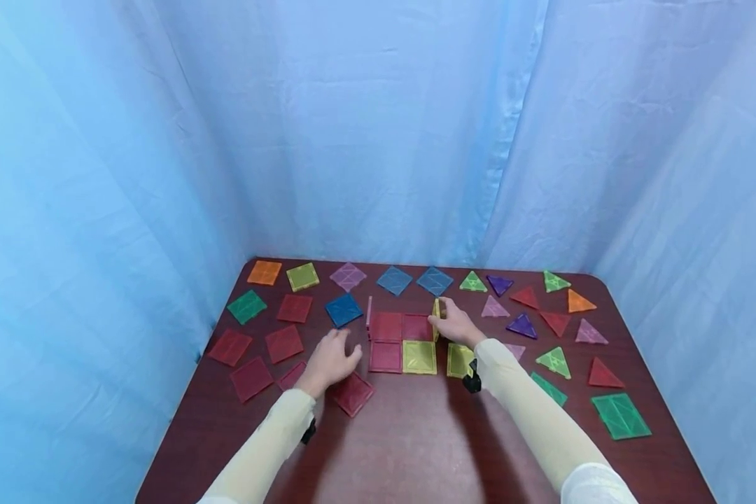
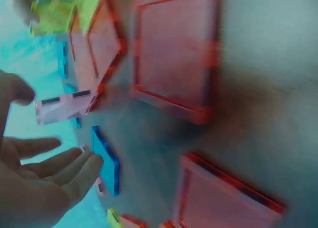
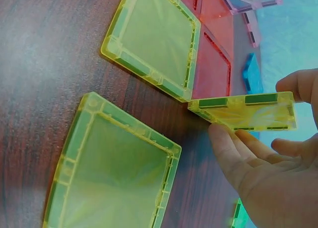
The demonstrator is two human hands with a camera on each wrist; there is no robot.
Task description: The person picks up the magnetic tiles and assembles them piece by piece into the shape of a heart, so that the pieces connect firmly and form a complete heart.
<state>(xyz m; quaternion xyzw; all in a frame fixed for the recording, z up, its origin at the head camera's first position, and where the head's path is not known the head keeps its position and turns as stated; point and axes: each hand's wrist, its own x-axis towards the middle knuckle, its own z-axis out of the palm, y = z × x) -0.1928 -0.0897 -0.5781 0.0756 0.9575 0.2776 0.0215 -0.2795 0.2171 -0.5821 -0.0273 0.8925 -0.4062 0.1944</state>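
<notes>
Notably, with twelve o'clock set toward the curtain [image 1: 365, 140], everything turns on how the upright yellow tile [image 3: 248, 114] meets the flat four-tile block [image 1: 403, 341] on the table [image 1: 403, 455]. The upright tile is square, so no side is longer; it stands on edge at the block's two o'clock, its foot line running roughly twelve to six along the outer side of the rear red tile [image 1: 416, 326]. The right hand [image 1: 456, 323] pinches it, thumb on one side and fingers on the other, with the tile at nine o'clock from that palm. Its lower corner sits at or just beside the corner of the flat yellow tile [image 1: 419, 357]; whether the edges truly touch cannot be told. A loose yellow tile [image 1: 458, 360] lies at five o'clock from the grip, slightly apart from the block. The left hand [image 1: 329, 360] is the farther one, hovering off the block's eight o'clock side, fingers spread and holding nothing, with a loose red tile [image 1: 354, 395] near its five o'clock and a blue tile [image 1: 344, 309] near its twelve. On the block's ten o'clock side a pale pink tile [image 1: 369, 318] also stands upright, facing the pinched one across the rear row.
</notes>
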